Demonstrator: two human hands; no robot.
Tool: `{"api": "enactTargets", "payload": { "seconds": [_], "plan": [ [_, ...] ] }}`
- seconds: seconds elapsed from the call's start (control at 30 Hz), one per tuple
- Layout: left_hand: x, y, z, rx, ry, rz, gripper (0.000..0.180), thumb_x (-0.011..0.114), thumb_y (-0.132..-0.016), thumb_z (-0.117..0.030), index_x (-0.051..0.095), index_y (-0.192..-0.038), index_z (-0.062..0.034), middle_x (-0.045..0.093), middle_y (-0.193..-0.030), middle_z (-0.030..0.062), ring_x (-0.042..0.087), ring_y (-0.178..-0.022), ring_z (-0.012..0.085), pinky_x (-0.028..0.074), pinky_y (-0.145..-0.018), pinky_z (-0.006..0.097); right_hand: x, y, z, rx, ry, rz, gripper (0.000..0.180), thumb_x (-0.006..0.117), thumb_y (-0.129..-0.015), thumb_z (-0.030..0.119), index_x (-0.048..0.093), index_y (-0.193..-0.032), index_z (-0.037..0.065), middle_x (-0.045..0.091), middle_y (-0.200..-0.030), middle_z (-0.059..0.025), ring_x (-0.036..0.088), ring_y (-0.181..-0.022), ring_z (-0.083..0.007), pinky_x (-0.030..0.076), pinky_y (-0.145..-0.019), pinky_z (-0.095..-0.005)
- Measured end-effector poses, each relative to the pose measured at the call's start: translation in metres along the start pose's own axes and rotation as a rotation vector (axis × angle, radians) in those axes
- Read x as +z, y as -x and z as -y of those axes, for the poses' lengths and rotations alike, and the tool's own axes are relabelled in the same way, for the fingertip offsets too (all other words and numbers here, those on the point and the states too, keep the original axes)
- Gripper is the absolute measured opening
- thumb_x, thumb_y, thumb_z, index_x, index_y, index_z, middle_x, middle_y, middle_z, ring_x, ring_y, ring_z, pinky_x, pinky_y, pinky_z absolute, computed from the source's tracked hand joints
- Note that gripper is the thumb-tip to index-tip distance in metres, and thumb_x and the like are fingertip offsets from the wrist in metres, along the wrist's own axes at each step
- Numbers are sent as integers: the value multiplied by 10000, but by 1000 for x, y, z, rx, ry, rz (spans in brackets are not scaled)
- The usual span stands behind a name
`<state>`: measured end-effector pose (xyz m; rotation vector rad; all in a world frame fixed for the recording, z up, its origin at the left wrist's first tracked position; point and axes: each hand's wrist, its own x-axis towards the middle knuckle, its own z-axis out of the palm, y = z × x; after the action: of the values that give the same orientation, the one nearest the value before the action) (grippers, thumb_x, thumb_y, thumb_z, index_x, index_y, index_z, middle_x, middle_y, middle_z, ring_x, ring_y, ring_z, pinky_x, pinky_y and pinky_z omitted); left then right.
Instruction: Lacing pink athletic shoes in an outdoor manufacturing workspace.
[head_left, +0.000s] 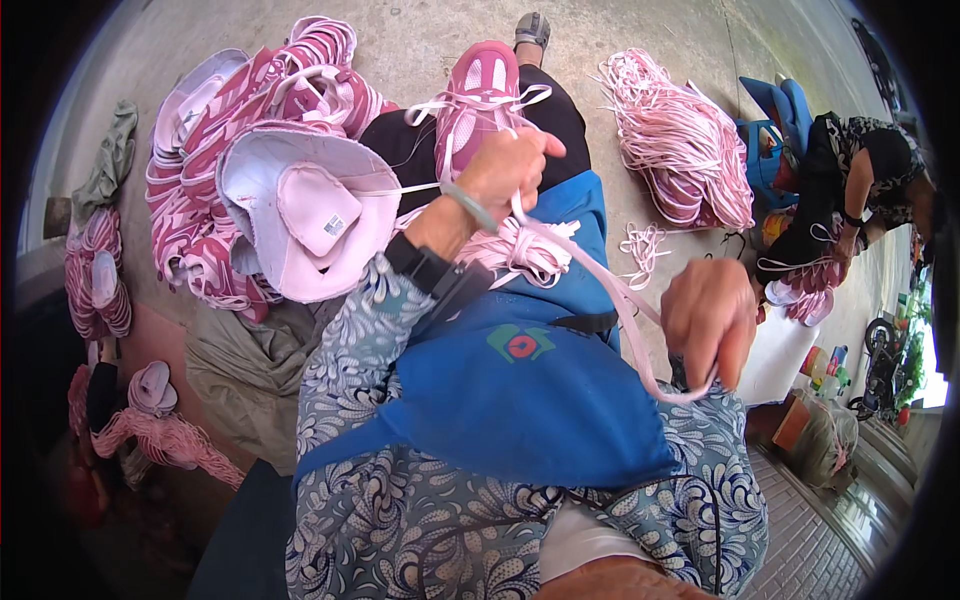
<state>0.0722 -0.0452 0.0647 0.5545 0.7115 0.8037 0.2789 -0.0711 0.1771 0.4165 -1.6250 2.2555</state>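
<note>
Seated on concrete floor (420, 40), blue apron (520, 390) across lap. Pink shoe (478, 95) propped on knee, toe pointing away, white laces threaded loosely across its top. Left hand (512, 172) against near end of shoe, fingers curled shut around pale pink lace (610, 290), thumb out toward the right. Grey band and black watch (425, 265) on that wrist. Right hand (708, 322) lower and to the right, well apart from shoe, closed in a fist on the other stretch of same lace; lace runs taut from left hand down to right, then loops under the fist. Bundle of coiled laces (530, 250) on apron just below left hand.

Left of knee, big pile of pink shoe uppers (250, 170), several turned inside out, pale lining showing. Smaller stack of uppers (95, 280) farther left by a grey rag (110, 155). Heap of pink laces (675, 140) on floor to the right, small loose tangle (640, 250) near it. Olive cloth (250, 370) bunched beside apron.

At far right, another person (850, 190) in dark patterned top, bent over pink shoe parts beside a blue stool (775, 125).
</note>
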Motion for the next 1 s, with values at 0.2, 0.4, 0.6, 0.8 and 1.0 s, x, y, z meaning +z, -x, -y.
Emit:
{"api": "enactTargets", "payload": {
  "seconds": [0.2,0.4,0.6,0.8,1.0],
  "plan": [
    [76,51,-2,866,-988,625,152,469,-862,-127,537,-881,7,571,-825,144,580,-745,303,467,-649,345,-23,16,-69,541,-194,-1516,484,371,-956,435,563,-914,-8,464,-601,27,321,-427,-34,233,-336,-177],
    [141,61,26,497,-980,974,199,422,-897,-129,500,-830,41,556,-795,222,564,-778,379,421,-680,431,-53,-12,-111,187,-812,-999,309,419,-965,295,543,-968,12,401,-582,64,277,-426,-12,206,-335,-169],
    [77,72,-37,-351,-1015,826,262,464,-901,-245,584,-914,-12,607,-741,156,619,-716,238,473,-656,340,-21,23,-79,571,-120,-922,199,466,-936,184,580,-921,22,317,-539,86,257,-458,-15,230,-406,-195],
    [-34,45,-6,-171,-349,-67,392,425,-946,-352,586,-968,5,648,-826,89,624,-730,190,499,-697,281,-27,-18,-92,683,488,-363,210,466,-930,194,579,-910,19,523,-678,-44,520,-646,-155,420,-596,-286],
    [-54,23,15,-107,431,-87,273,487,-939,-248,524,-1021,10,423,-537,-41,429,-460,43,416,-458,200,-24,-47,-123,561,992,-266,223,512,-895,220,589,-863,13,560,-711,-157,549,-649,-300,436,-596,-350]
  ]
}}
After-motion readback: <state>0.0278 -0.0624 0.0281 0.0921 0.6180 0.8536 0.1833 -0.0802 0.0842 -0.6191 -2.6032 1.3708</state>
